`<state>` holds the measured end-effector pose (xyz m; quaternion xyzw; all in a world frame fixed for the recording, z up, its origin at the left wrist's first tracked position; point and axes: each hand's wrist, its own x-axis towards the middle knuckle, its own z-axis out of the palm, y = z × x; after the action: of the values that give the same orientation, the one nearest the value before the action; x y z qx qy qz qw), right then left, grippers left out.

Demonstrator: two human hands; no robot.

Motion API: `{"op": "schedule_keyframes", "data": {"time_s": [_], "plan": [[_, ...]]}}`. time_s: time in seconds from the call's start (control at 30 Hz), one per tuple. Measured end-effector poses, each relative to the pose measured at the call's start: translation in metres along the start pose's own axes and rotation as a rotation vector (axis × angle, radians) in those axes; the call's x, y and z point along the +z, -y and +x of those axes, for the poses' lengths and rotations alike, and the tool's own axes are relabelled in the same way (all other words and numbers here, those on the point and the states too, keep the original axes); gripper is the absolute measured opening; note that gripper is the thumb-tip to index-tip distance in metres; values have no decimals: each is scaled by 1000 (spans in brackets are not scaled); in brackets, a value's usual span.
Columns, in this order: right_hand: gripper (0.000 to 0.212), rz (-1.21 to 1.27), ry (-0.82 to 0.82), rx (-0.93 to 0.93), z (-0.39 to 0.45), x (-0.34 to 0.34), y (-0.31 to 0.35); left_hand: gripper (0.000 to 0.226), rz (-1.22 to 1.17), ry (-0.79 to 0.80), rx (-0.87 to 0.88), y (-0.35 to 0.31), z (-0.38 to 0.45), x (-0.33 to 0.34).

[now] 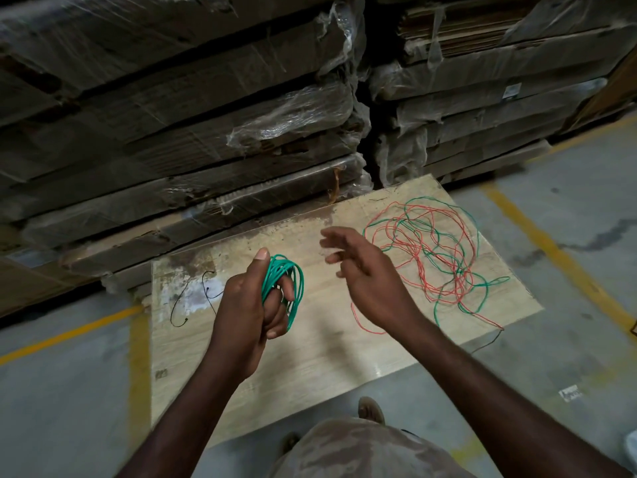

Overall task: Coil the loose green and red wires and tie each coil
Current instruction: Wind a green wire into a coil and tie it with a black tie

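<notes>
Your left hand (255, 301) grips the green coil (287, 288), fingers curled through its loops and thumb upright, likely so the turns cannot spring apart before tying. Your right hand (362, 267) hovers just beside it, fingers spread and holding nothing. Beyond it, on the wooden board (327, 357), the loose red and green wires (431, 250) lie tangled. Farther back stand wrapped cardboard stacks (206, 132).

Warehouse or storage hall. Evidence: stacked flat cardboard packs (193, 139) bound in torn plastic stretch wrap (293, 115), ahead of the hands; a second such stack (482, 108) ahead and to the right; grey concrete floor (62, 401) marked with painted yellow lines (551, 250); a bare wooden board (327, 360) laid flat beneath the hands.
</notes>
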<state>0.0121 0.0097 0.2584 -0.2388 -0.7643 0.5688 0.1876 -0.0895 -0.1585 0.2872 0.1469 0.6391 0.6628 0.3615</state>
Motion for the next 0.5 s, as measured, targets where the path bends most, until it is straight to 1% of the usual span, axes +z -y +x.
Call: {"op": "schedule_keyframes", "data": {"time_s": [0.07,0.1,0.2,0.27,0.3,0.37,0.43,0.5], "plan": [[56,-36,39,-68,1,-9,10,72,42,-4,-22,-1,-1,1],[55,-36,95,-96,0,-11,16,74,55,-2,-30,-2,-1,1],[56,28,377,-96,-1,-5,27,81,92,72,-56,-3,-2,3],[52,50,499,-86,-1,1,26,84,123,130,-67,-6,-1,2],[47,64,511,-98,-1,4,26,84,137,138,-68,-8,0,0],[36,98,458,-125,-1,9,24,84,134,119,-62,-13,3,-6],[29,83,374,-141,-2,15,20,83,85,63,-58,-15,7,-9],[26,83,328,-133,-3,23,15,80,25,-19,-53,-13,10,-9]]}}
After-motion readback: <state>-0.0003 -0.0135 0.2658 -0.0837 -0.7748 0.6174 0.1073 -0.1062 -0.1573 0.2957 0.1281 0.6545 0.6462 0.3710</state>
